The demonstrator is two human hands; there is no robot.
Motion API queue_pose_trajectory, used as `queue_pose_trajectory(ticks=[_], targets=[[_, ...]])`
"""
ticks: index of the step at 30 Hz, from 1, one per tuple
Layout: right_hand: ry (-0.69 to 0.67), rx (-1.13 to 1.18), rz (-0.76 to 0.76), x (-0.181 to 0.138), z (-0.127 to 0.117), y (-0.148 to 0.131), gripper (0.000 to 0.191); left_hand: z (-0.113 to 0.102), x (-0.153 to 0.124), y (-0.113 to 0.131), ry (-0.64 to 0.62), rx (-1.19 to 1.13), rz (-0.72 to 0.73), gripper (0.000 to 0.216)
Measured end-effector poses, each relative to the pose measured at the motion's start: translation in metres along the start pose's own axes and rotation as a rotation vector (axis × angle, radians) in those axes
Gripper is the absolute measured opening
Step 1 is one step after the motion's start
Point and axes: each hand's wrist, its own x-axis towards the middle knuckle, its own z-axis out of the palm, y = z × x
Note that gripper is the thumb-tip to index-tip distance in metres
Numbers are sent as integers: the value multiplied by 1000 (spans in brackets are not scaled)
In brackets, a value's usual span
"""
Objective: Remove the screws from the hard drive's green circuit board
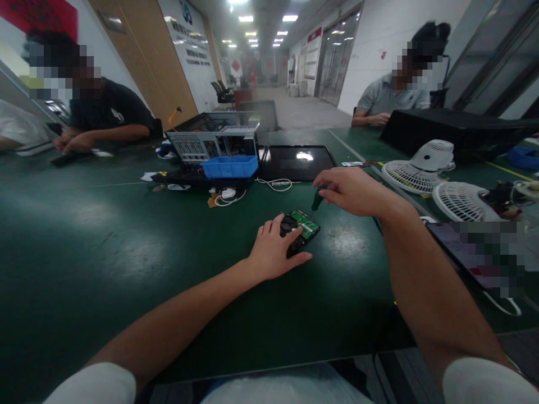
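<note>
A hard drive (310, 225) lies on the green table with its green circuit board facing up. My left hand (273, 247) steadies it, fingers spread over its left part and the thumb along the near side, covering some of the casing. In my right hand (343, 189) is a dark-handled screwdriver (318, 201), pinched from above. Its thin shaft points down at the far right edge of the circuit board; whether the tip sits in a screw is too small to tell.
Beyond the drive stand an open computer case (196, 147), a blue tray (231, 167) and a black flat panel (297, 161). White fans (415, 175) and a tablet-like screen (467, 247) lie to the right. Two people sit across the table.
</note>
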Motion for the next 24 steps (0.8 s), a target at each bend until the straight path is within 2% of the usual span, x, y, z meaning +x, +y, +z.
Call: queue_pose_trajectory(ticks=[8, 11, 14, 16, 20, 24], targets=[[-17, 23, -5, 1, 1, 4, 21, -8, -4, 8, -92, -57, 21, 93], [-3, -12, 11, 1, 1, 3, 20, -18, 2, -4, -156, -158, 101, 100], [15, -40, 30, 1, 3, 3, 19, -29, 9, -23, -245, -253, 271, 118], [21, -26, 33, 2, 5, 3, 17, -35, 13, -36, -298, -290, 307, 125], [35, 41, 17, 5, 9, 6, 17, -37, 20, -51, -389, -380, 324, 123], [42, 47, 10, 6, 11, 6, 22, -35, 23, -54, -394, -430, 369, 111]])
